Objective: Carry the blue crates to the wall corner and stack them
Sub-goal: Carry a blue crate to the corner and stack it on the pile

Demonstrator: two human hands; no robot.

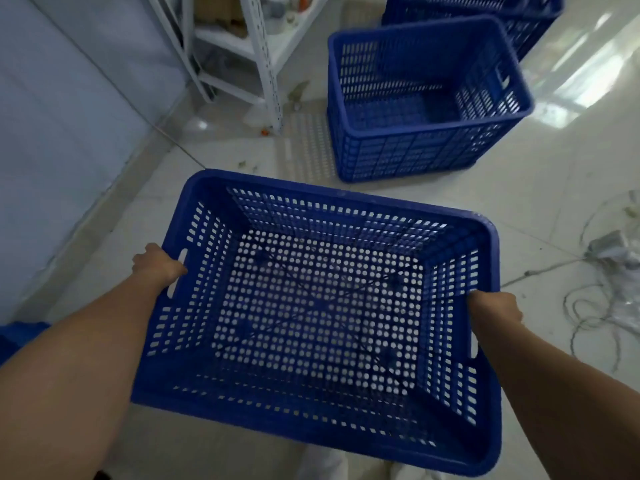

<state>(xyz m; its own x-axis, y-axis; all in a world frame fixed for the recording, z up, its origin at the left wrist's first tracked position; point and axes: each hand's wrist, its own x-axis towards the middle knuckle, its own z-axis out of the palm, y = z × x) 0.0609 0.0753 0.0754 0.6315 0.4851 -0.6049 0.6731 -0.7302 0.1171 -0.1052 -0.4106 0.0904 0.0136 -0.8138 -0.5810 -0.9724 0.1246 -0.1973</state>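
**Mid-carry: 1 crate in hand, 2 ahead on the floor**

At chest height over the tiled floor [502,209]: held crate [311,306], empty, open side up, gripped on both short ends. Left hand [157,263] is clenched around the left rim at the handle slot; right hand [495,306] is wrapped over the right rim near its slot. Crate looks roughly level and clear of the floor.

Ahead: second crate [422,98] sits upright on the floor, empty, beside the white shelf unit [263,57]. Third crate [502,15] just behind it, partly cut off by the frame edge. Wall panel [69,116] runs along the left.

Step, my read: transport, not yet stacking.

Next move needs: walk forward, line up the held crate's base with the second crate's rim, lower evenly, then let go. Loose wire [588,306] lies on the floor to the right; keep feet away from it.
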